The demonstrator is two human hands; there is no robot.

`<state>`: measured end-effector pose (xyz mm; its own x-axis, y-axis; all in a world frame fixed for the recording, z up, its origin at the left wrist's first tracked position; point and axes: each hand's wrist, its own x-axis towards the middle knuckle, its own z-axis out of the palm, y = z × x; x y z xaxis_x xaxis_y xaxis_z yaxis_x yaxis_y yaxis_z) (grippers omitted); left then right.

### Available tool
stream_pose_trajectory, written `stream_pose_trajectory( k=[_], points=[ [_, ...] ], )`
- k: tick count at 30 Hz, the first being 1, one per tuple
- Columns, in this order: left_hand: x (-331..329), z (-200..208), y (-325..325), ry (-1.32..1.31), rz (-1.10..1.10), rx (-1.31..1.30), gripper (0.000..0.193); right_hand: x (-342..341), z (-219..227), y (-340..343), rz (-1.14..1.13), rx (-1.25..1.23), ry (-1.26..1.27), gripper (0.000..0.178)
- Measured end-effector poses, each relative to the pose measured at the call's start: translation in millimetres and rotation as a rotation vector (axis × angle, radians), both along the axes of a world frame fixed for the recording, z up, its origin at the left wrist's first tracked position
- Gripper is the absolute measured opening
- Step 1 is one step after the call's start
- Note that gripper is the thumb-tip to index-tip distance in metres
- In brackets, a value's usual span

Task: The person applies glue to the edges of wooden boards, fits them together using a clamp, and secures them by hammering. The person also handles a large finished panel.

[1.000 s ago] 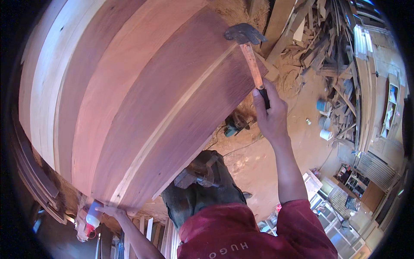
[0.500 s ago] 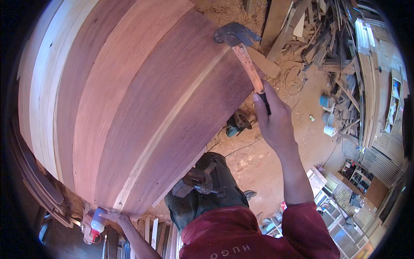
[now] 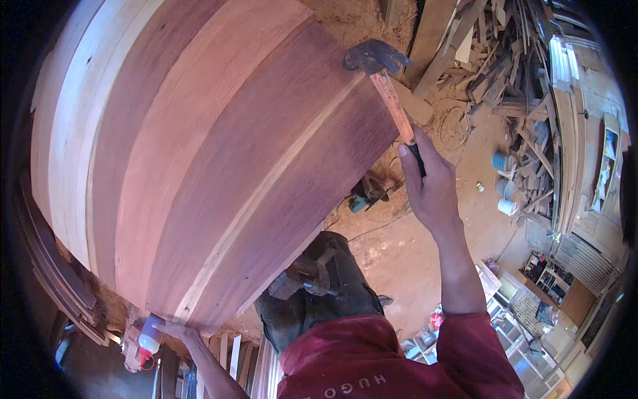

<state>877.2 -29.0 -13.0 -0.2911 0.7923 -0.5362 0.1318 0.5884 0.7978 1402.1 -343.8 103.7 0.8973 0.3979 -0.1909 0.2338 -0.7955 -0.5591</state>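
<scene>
My right hand [image 3: 435, 193] is closed round the black grip of a claw hammer [image 3: 393, 110]. The hammer's orange-brown shaft points up and its dark head hangs over the far right end of a wide panel [image 3: 266, 113]. Curved strips of reddish, purplish and pale wood make up that panel. Down at its near left end, my left hand [image 3: 178, 330] has a squeeze bottle [image 3: 150, 339] with a red cap, cap pointing away from the panel. The thumb lies over the bottle; the other fingers are mostly hidden.
A metal clamp [image 3: 307, 276] sits at the panel's near edge, beside my legs. On the sandy floor lies a teal power tool [image 3: 365, 193]. Scrap wood [image 3: 492, 73] is heaped at the far right, with buckets [image 3: 506, 189] below it. Dark boards [image 3: 56, 266] lean at the left.
The hammer and my right hand have shifted slightly right and down in the view. The panel also appears a little farther right. Both hands keep their holds.
</scene>
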Motion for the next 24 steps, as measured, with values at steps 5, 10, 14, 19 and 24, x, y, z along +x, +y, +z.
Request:
stream_pose_trajectory(
  k=[5,10,14,19,24],
  points=[
    [2.6,-4.3,-1.7,-0.056,0.009,0.024,0.085,-12.8,-5.4,-7.8,-0.021,0.148,-0.145,0.033],
    [-13.7,-10.4,4.1,-0.006,0.04,0.035,0.087,-5.3,-7.9,-5.3,-0.013,-0.072,0.019,0.034],
    [-39.8,-16.2,9.1,0.001,0.02,0.044,0.089,-11.4,2.2,-0.9,0.004,-0.006,0.052,0.036],
    [2.7,-0.9,-1.1,-0.035,0.068,0.04,0.09,-24.2,-21.3,-8.3,-0.023,0.165,-0.321,0.033],
    [-10.7,-11.0,0.4,-0.079,0.019,0.038,0.089,-19.6,6.2,-6.3,-0.018,-0.003,-0.073,0.031]
  ],
)
